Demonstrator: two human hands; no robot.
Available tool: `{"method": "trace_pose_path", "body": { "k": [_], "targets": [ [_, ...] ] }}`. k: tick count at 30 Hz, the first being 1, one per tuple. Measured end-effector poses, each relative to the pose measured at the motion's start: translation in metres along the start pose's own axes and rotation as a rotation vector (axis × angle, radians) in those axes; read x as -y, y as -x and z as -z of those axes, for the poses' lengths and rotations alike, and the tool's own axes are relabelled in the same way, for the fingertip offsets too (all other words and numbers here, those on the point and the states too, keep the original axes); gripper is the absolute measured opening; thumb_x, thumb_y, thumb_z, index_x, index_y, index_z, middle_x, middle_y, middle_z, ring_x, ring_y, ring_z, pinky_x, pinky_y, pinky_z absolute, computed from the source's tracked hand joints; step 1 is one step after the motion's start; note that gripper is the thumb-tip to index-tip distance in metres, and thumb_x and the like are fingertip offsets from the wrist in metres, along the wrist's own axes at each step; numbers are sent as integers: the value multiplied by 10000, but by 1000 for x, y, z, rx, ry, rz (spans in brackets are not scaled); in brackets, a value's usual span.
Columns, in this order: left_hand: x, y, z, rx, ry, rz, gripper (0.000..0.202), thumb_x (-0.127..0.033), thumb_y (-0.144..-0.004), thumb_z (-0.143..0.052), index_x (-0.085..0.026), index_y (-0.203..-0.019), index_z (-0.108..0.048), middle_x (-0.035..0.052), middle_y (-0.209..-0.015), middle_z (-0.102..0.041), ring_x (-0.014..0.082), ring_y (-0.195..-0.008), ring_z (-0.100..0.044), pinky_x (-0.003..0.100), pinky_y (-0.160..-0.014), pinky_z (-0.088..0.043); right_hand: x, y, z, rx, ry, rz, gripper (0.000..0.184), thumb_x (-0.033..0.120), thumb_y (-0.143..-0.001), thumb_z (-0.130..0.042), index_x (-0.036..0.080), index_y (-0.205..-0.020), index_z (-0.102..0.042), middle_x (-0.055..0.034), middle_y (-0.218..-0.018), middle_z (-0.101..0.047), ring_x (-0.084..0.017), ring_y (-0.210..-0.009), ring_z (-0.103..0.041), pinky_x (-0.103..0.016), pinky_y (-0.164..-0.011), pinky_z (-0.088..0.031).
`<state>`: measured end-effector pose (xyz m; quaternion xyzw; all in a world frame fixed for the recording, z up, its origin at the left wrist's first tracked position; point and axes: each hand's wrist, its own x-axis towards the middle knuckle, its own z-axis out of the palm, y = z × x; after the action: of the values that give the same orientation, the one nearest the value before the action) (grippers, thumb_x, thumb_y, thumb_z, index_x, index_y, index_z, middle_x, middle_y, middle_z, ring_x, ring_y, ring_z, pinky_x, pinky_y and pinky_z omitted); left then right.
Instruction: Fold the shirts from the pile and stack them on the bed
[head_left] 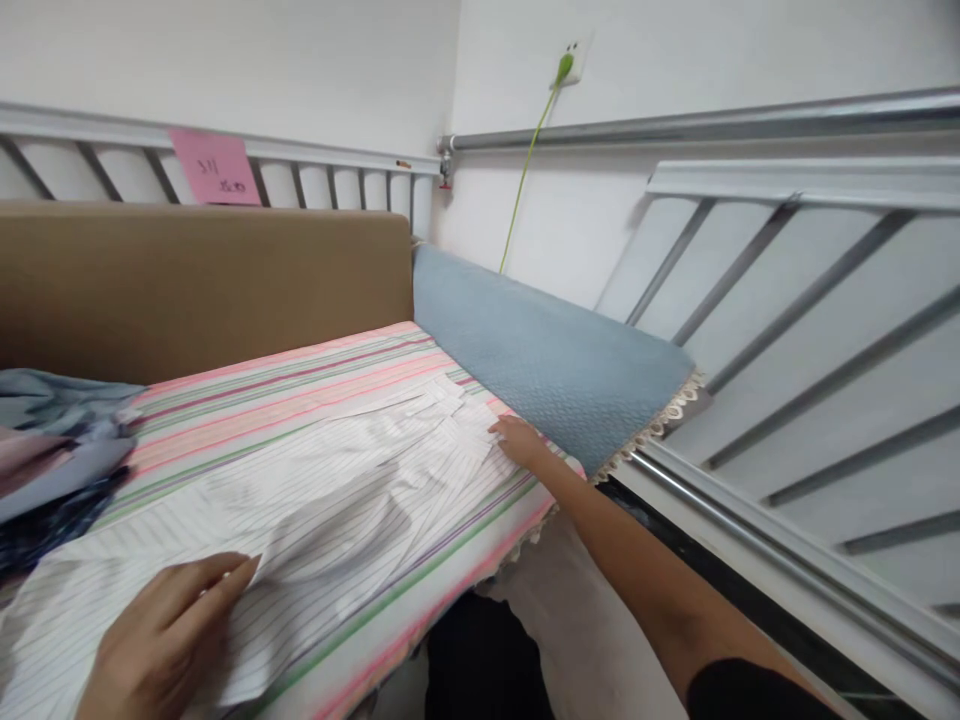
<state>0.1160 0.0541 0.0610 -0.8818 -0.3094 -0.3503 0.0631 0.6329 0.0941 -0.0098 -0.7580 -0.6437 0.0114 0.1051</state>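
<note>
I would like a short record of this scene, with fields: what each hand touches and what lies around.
left hand: rests on near end of white striped shirt
right hand: flat on the shirt's far end
under the shirt: pink and green striped cover
at left: pile of clothes
at right: blue cloth with lace edge
behind: brown backrest

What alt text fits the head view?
A white pinstriped garment lies flat on a pink-and-green striped cover, with the left hand resting on its near end and the right hand pressing its far end beside a blue cloth. A pile of darker clothes lies at left, by a brown backrest.
</note>
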Motion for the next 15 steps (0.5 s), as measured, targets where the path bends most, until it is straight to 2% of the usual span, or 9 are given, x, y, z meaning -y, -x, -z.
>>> {"method": "trace_pose_path", "body": {
  "k": [4,7,11,15],
  "targets": [
    [-27,1,10,95,60,-68,284,-223,-900,-411,-261,-1085,-623,38,-950,-682,140,-821,-621,225,-690,-473,4,-1,7,-8,-6,38,177,102,-719,-546,185,-831,-653,-75,-1041,-651,-210,-1051,-547,-318,-931,-379],
    [-39,6,16,174,65,-129,312,-218,-922,-363,-253,-1099,-617,44,-931,-687,123,-774,-620,217,-668,-477,4,1,8,-49,-30,34,106,152,-755,-546,180,-827,-618,-81,-978,-655,-222,-990,-566,-329,-886,-401],
    [-39,7,28,107,55,-79,310,-189,-908,-384,-247,-1125,-597,68,-920,-686,146,-784,-629,248,-653,-480,-2,8,7,-189,-117,31,98,222,-796,-507,199,-841,-591,-97,-1073,-637,-235,-1058,-546,-355,-922,-395],
    [-43,8,41,42,71,-62,410,-162,-891,-399,-326,-1250,-512,52,-976,-696,165,-810,-639,279,-662,-490,-8,17,7,-338,-229,-10,119,278,-801,-478,219,-821,-579,-96,-1166,-606,-241,-1114,-521,-381,-972,-375]
  ]
}}
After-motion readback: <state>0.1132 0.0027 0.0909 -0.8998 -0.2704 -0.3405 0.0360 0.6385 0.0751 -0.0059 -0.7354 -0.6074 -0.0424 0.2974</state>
